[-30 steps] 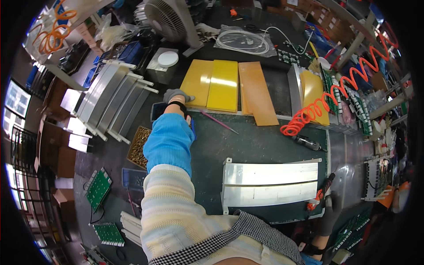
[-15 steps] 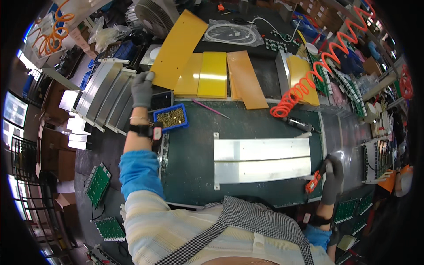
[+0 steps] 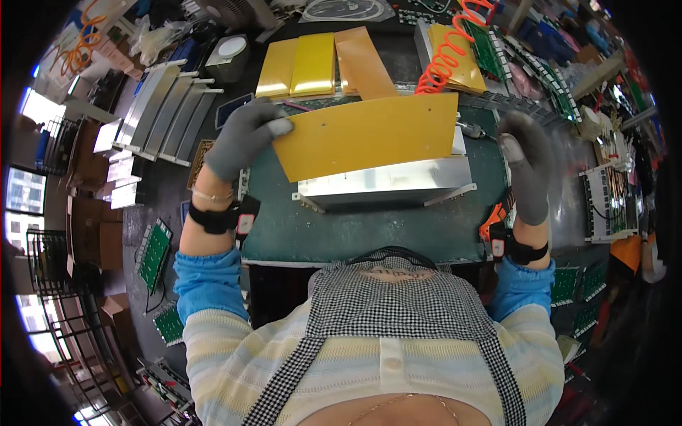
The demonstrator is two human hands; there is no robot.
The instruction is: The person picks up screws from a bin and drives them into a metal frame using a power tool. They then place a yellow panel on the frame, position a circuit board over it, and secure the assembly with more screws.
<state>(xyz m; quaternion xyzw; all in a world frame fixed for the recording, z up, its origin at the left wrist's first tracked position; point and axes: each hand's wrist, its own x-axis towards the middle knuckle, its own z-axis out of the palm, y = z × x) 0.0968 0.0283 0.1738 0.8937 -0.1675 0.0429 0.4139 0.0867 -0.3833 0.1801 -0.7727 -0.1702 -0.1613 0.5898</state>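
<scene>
My left hand point(image 3: 250, 136), in a grey glove, grips the left end of a yellow sheet point(image 3: 369, 138) with small holes, thumb on its near face. The sheet is held raised and tilted above a silver metal housing point(image 3: 391, 179) with small end tabs, hiding much of its far part. My right hand point(image 3: 527, 167), also gloved, is raised to the right of the sheet, apart from it, fingers bent and thumb apart, with nothing seen in it. An orange tool point(image 3: 494, 216) lies beside my right wrist. The power screwdriver point(image 3: 472, 129) is partly hidden behind the sheet's right end.
Yellow sheets point(image 3: 312, 65) and an orange-brown sheet point(image 3: 364, 62) lie at the back. A coiled orange hose point(image 3: 442, 60) hangs at the back right. Silver metal housings point(image 3: 167, 110) stand in a row at left. Green circuit boards point(image 3: 153, 259) lie at the left side.
My left hand has brought the yellow sheet from the back left to over the metal housing. The housing now appears tipped, showing its side. My right hand has risen from the table's right side.
</scene>
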